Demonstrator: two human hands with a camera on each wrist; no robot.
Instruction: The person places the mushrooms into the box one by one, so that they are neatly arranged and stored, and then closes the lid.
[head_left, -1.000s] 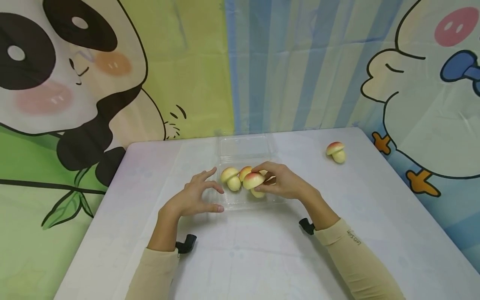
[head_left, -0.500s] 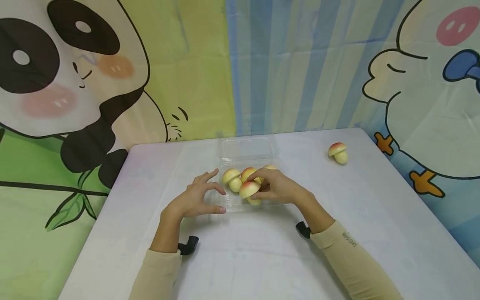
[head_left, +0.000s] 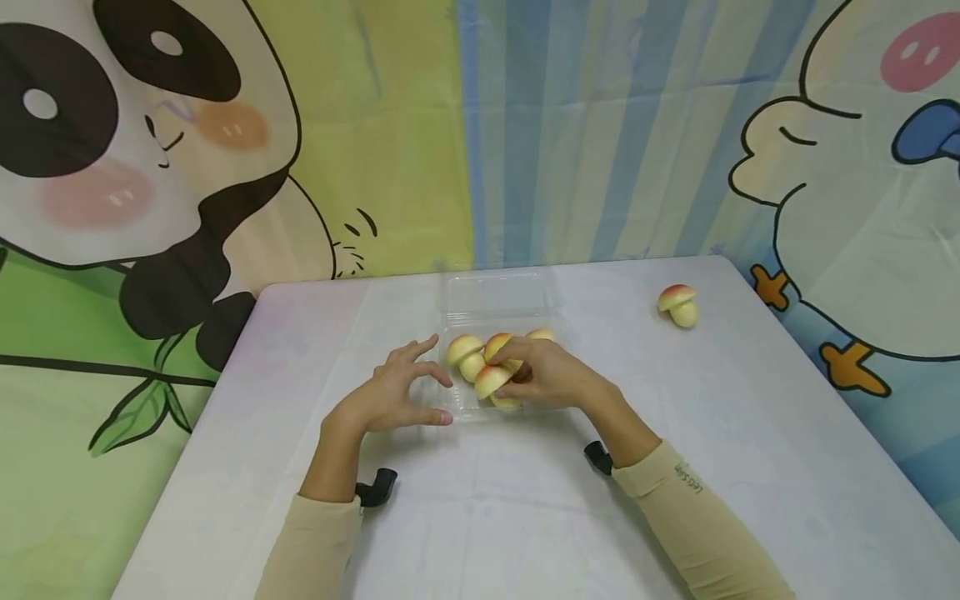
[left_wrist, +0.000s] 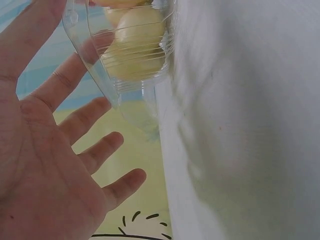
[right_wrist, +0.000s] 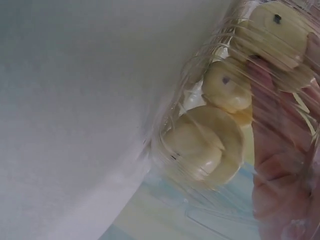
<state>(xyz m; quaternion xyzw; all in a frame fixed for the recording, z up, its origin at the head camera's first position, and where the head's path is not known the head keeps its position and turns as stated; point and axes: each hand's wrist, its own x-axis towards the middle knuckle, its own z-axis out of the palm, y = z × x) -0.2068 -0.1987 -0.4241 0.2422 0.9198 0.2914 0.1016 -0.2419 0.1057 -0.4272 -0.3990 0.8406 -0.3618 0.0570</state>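
Note:
A clear plastic clamshell box (head_left: 471, 408) lies on the table with its lid raised at the back. Several toy mushrooms with red-and-yellow caps sit in it: one at the left (head_left: 467, 354), one in the middle (head_left: 497, 342), and another partly hidden at the back right (head_left: 542, 333). My right hand (head_left: 551, 371) pinches a mushroom (head_left: 492, 381) at the box's front; its fingers show through the plastic in the right wrist view. At the box's left edge my left hand (head_left: 397, 392) has its fingers spread, holding nothing. In the left wrist view, the fingers are beside the box wall (left_wrist: 90, 65).
A single toy mushroom (head_left: 678, 306) lies at the table's back right. The white-covered table (head_left: 480, 517) meets a cartoon-printed backdrop (head_left: 405, 125) along its far edge. A black wrist mount (head_left: 377, 487) sticks out from each forearm.
My right hand has moved left and slightly nearer with its mushroom, lowering it among the others and uncovering the one at the back right. The left hand keeps its pose beside the box.

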